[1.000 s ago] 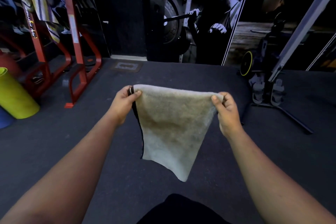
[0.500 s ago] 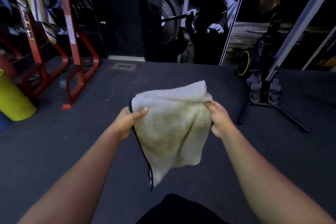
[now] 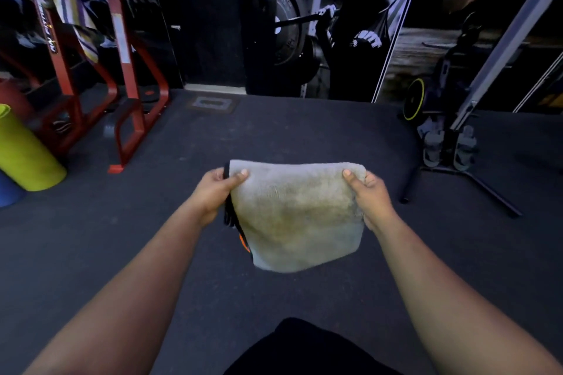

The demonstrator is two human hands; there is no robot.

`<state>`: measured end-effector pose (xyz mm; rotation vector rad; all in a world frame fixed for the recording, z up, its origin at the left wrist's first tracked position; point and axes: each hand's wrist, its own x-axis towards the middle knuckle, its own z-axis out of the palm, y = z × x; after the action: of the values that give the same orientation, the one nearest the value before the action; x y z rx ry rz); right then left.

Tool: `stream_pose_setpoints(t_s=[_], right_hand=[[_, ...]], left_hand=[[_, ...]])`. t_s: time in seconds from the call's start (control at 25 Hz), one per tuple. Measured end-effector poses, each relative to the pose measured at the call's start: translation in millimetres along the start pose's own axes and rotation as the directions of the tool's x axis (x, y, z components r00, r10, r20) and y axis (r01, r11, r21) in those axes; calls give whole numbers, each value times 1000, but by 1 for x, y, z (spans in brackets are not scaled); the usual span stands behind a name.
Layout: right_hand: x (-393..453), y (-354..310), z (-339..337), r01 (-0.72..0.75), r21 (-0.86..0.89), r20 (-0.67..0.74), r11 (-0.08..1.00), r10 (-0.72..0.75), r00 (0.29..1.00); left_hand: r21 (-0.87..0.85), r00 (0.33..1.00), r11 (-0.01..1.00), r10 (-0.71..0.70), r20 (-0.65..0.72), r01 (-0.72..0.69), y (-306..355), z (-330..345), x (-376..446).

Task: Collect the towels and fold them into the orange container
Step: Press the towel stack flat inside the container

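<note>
- Overhead, the left hand (image 3: 213,189) pinched the folded grey towel (image 3: 297,219) at its nine-o'clock corner.
- Right hand (image 3: 370,195) gripped the three-o'clock corner above the floor (image 3: 304,131).

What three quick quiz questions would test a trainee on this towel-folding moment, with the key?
1. True or false: both hands grip the towel by its top corners, and it hangs clear of the floor.
2. Which thing lies on the floor at far left? A) yellow-green roll B) white bucket C) silver ladder
3. Fill in: the frame standing behind that roll is coloured ____.

Key
1. True: the left hand and the right hand each pinch an upper corner, thumbs on the near face.
2. A, the yellow-green roll.
3. Red, the red frame.
</note>
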<state>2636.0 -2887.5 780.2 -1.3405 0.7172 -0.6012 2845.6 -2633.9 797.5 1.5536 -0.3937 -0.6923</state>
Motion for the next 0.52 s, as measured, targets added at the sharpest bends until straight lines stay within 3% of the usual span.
stream_pose_setpoints(t_s=[0.08, 0.16, 0.24, 0.36, 0.4, 0.48, 0.52], right_hand=[[4, 1, -5, -93, -17, 95, 996, 94, 991], [0, 10, -8, -151, -224, 205, 963, 198, 958], [-4, 18, -4, -87, -228, 193, 970, 133, 972], [-5, 12, 7, -19, 13, 105, 1000, 17, 994], [-3, 7, 6, -12, 45, 94, 999, 8, 996], [3, -2, 1, -17, -22, 38, 1000, 17, 999], [5, -4, -1, -20, -95, 5, 995, 20, 1000]], left_hand=[[-142, 992, 990, -1, -130, -18, 7, 7, 10], [62, 964, 997, -35, -263, 54, 1, 6, 18], [304, 945, 944, -23, -328, 128, -5, -1, 25], [146, 985, 989, 2, -172, 23, 8, -11, 40], [172, 996, 985, 12, -85, 2, 11, -13, 40], [305, 1000, 952, 5, 13, -9, 7, -16, 37], [328, 1000, 945, 3, -22, 4, -1, -16, 38]])
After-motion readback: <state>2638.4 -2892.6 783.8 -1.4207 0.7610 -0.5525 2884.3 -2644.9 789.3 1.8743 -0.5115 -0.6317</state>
